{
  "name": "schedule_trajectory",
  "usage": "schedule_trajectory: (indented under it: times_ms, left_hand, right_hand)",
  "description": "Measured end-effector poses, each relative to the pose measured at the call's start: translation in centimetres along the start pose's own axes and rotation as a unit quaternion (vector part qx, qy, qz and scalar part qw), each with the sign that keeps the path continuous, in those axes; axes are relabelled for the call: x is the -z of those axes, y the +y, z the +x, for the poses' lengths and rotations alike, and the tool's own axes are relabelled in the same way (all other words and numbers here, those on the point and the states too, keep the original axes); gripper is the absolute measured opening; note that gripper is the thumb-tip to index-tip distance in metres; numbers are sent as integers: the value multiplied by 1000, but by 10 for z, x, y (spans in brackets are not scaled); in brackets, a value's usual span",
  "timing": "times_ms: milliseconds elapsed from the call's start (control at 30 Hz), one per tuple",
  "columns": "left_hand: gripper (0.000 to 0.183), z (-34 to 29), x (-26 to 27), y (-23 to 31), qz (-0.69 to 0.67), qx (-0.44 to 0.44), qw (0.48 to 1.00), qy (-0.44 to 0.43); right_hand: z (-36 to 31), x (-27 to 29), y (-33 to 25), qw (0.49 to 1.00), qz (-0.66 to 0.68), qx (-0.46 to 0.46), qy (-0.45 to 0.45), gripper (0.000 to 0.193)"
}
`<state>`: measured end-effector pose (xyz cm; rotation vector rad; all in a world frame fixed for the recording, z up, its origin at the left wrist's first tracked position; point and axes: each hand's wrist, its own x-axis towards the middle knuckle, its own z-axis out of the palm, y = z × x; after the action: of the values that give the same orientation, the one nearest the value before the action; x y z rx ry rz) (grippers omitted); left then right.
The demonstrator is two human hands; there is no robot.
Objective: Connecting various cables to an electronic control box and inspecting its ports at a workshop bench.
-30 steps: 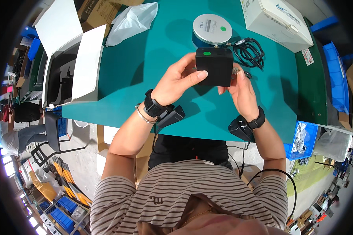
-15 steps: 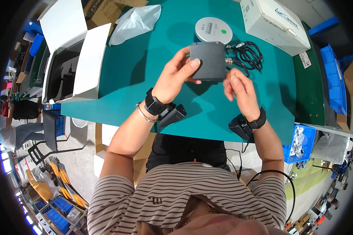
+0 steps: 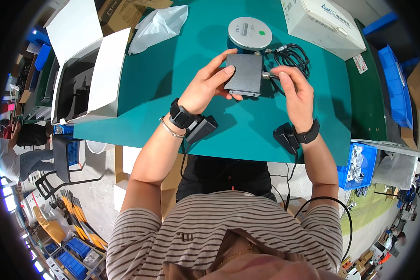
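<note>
A flat dark grey metal box (image 3: 244, 74) is held above the table in my left hand (image 3: 205, 84), thumb on its top face and fingers around its left side. From the box's right side sticks out a silver cable plug (image 3: 266, 75), with a black cable behind it. My right hand (image 3: 297, 88) is closed at that plug, index finger and thumb drawn together; the fingertips are slightly blurred. Just behind the box stands a round silver device (image 3: 250, 33) with a label and a green dot on top. A coil of black cable (image 3: 294, 58) lies to its right.
At the left of the green table (image 3: 149, 109) stands an open white carton (image 3: 100, 77) with a dark interior. A white plastic bag (image 3: 158, 30) lies near the back. A closed white box (image 3: 323, 28) is at the back right. Blue bins (image 3: 359, 165) sit beyond the table's right side.
My right hand has moved up to the plug on the box's right side. My left hand has tilted the box, so its near edge now shows.
</note>
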<state>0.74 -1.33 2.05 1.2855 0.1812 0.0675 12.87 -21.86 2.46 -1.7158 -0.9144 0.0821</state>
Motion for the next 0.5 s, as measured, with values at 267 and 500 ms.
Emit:
schedule_trajectory:
  times_ms: [267,500]
  left_hand:
    - [56,-2,-2,1,45,-40,998,9]
    - [70,-2,1,1,50,-53,997,-16]
  right_hand:
    - [-6,-6,6,999,45,-27,-15,25]
    - [-11,-9,6,999,24,12,-30,21]
